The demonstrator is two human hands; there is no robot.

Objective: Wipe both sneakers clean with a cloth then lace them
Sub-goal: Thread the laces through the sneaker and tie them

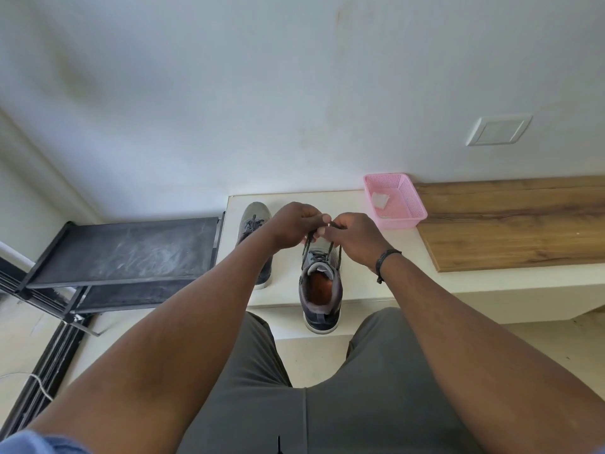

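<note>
Two grey sneakers stand on a white ledge (pixel 360 283). The right sneaker (pixel 320 290) points away from me, its heel hanging over the ledge's front edge and its orange lining showing. My left hand (pixel 294 224) and my right hand (pixel 355 235) meet above its toe, each pinching an end of the dark lace (pixel 339 257), which runs up from the eyelets. The left sneaker (pixel 253 221) stands laced behind my left forearm, partly hidden. A white cloth (pixel 379 200) lies in the pink basket (pixel 406 217).
The pink basket stands at the back of the ledge against the wall. A wooden board (pixel 510 224) covers the ledge to the right. A dark, dusty metal rack (pixel 131 250) stands to the left. My grey-trousered legs (pixel 327 388) are below the ledge.
</note>
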